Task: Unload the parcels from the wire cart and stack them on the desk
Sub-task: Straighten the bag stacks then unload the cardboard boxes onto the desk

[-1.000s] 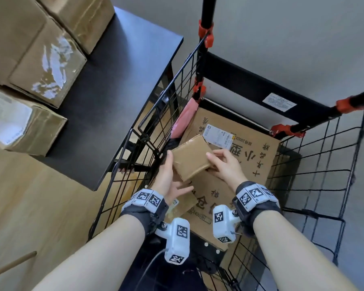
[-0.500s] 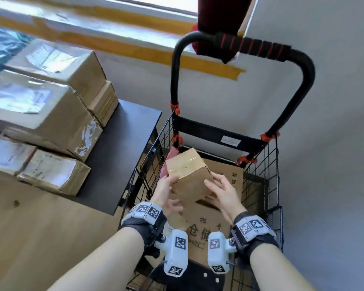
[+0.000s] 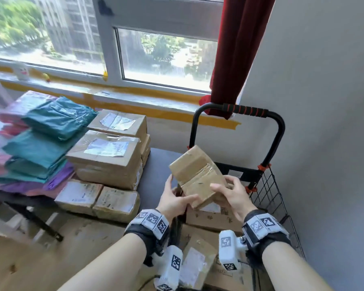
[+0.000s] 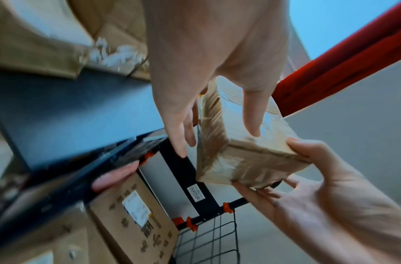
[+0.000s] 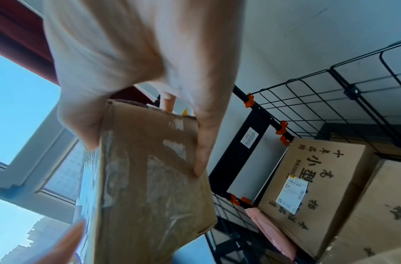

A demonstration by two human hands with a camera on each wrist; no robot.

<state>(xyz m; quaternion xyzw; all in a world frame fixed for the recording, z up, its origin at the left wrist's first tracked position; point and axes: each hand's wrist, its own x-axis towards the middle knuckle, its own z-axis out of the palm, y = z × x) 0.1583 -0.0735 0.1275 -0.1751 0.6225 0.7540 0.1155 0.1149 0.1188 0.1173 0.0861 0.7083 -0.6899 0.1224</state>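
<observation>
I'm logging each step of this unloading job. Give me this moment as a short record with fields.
held item: small taped parcel, tilted, lifted above the cart
left hand: grips the parcel's left side
right hand: grips its right side
wire cart: printed cardboard boxes and a pink mailer inside
desk: stacked boxes, teal and purple bags
step: parcel not yet on the desk

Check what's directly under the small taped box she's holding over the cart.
Under the small taped box, held by left hand and right hand, sits a printed carton with a white label in the wire cart. Whatever lies under the carton is covered.
</observation>
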